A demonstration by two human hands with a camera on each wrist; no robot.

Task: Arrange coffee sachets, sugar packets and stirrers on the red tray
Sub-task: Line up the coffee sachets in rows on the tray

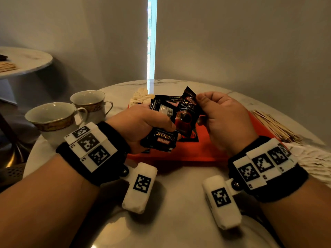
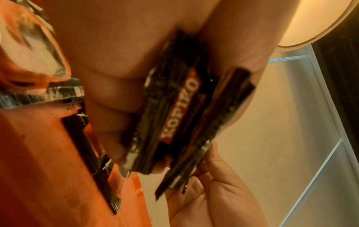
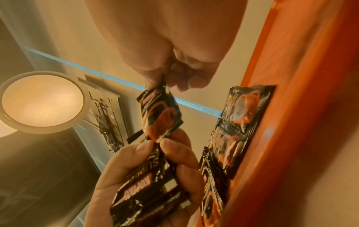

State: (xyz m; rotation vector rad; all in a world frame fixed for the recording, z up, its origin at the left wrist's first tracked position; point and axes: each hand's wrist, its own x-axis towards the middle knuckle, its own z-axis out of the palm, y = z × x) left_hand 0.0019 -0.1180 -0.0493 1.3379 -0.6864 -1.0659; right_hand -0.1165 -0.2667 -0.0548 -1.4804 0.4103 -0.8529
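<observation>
My left hand (image 1: 143, 122) grips a bunch of black coffee sachets (image 1: 161, 138) above the red tray (image 1: 197, 151). In the left wrist view the bunch (image 2: 174, 110) sits between thumb and fingers. My right hand (image 1: 223, 117) pinches the top of a single coffee sachet (image 1: 187, 113) and holds it upright next to the bunch. The right wrist view shows that sachet (image 3: 160, 113) hanging from my fingertips, its lower edge touching the left hand's bunch (image 3: 147, 192). Several sachets (image 3: 239, 122) lie in a row on the tray (image 3: 301, 107).
Two white cups with gold bands (image 1: 52, 120) (image 1: 91, 104) stand on the marble table (image 1: 170, 221) at the left. Wooden stirrers (image 1: 275, 126) lie right of the tray, white packets (image 1: 315, 161) near the right edge, more pale packets (image 1: 141, 97) behind the tray.
</observation>
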